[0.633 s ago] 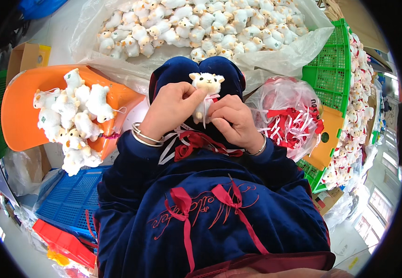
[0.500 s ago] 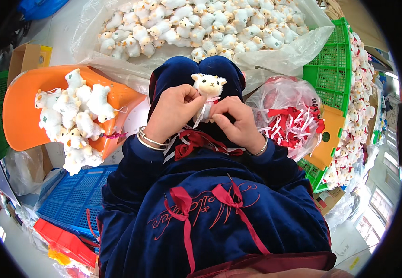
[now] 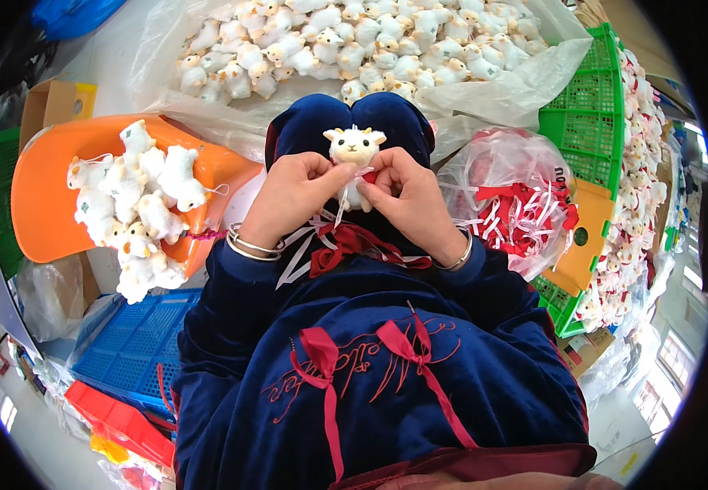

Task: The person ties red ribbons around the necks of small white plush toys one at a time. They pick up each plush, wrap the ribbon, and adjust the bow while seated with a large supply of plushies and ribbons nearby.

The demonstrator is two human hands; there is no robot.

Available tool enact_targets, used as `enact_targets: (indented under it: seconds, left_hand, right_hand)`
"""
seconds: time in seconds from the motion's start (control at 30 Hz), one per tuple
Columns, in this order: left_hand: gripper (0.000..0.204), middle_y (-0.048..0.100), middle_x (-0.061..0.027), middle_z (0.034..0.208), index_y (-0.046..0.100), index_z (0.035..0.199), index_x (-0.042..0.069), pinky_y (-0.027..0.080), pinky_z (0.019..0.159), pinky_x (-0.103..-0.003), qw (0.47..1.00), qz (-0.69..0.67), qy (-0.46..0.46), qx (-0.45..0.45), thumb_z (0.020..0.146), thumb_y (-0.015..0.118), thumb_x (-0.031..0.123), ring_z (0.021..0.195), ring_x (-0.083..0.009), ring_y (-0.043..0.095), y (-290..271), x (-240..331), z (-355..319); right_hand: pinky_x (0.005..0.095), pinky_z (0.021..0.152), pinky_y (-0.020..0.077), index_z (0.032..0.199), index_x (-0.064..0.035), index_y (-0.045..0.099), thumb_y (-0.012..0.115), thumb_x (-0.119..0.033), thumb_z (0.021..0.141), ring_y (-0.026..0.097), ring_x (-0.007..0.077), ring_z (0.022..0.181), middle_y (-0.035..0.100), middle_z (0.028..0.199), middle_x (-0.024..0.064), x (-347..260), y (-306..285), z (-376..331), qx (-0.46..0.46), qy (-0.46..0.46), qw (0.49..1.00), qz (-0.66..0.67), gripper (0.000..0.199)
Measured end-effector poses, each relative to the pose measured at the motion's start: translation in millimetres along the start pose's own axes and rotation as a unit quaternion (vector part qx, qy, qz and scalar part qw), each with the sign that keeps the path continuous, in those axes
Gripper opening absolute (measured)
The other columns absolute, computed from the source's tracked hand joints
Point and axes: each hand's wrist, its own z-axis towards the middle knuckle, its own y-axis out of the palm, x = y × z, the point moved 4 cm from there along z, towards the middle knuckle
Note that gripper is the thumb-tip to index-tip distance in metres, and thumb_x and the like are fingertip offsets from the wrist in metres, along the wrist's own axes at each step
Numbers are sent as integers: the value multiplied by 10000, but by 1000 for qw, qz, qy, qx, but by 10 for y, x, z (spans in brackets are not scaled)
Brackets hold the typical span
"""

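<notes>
A small white plush goat (image 3: 355,147) with tan horns and ears faces up over my lap, its head showing above my fingers. At its neck is a red cloth piece (image 3: 369,176) with a thin white ribbon (image 3: 340,214) trailing down. My left hand (image 3: 301,196) is closed, thumb and forefinger pinching the ribbon at the neck. Closed as well, my right hand (image 3: 414,198) pinches at the ribbon and red cloth from the other side. The fingers hide much of the toy's body. Loose red cloth pieces (image 3: 346,247) with white ribbons lie on my lap below.
Several plush goats (image 3: 125,192) are heaped on an orange chair (image 3: 40,196) at left. A large pile of them (image 3: 354,41) lies on plastic sheeting ahead. At right are a bag of red, ribboned pieces (image 3: 517,216) and a green crate (image 3: 583,106); a blue crate (image 3: 138,343) stands lower left.
The goat has shifted slightly left and turned more face-on. My right hand has moved up to its neck, near my left fingers, and the red cloth there now shows.
</notes>
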Motion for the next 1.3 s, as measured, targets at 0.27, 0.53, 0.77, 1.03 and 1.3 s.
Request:
enact_targets:
  seconds: [0.27,0.53,0.77,1.03,1.3]
  left_hand:
    - [203,712,-120,757,687,893,-50,533,602,-315,983,125,129,33,900,711,151,639,-162,684,25,80,-73]
    - [162,705,-63,806,667,1049,-17,553,629,-237,998,-60,-13,3,945,658,106,708,-104,704,42,27,-114]
    - [149,712,-47,863,664,1060,11,538,644,-208,986,-166,13,-12,1002,646,147,723,-87,690,93,-136,-45]
    - [153,700,-44,855,659,1052,1,545,651,-211,986,-169,5,-15,1000,647,144,716,-90,687,141,-57,-102]
    - [146,686,-40,839,646,1007,-32,542,630,-219,985,-168,39,-1,928,685,84,702,-88,687,191,-110,-24]
  right_hand:
    - [394,607,466,935,-30,625,772,-149,848,614,263,680,601,739,90,-166,-63,36,27,-108,977,-183,209]
    - [416,642,494,933,-19,645,772,-139,838,648,321,738,635,864,133,-183,-54,22,18,-85,986,-140,199]
    - [390,607,494,948,-16,650,769,-126,840,649,300,685,645,820,122,-123,-71,6,11,-74,990,-122,195]
    - [343,590,502,960,0,643,756,-111,863,642,238,634,652,753,115,-99,-67,-7,0,-47,995,-90,185]
    - [362,623,509,948,14,629,675,-155,959,671,275,677,685,794,158,-72,-116,31,15,-52,997,-62,175]
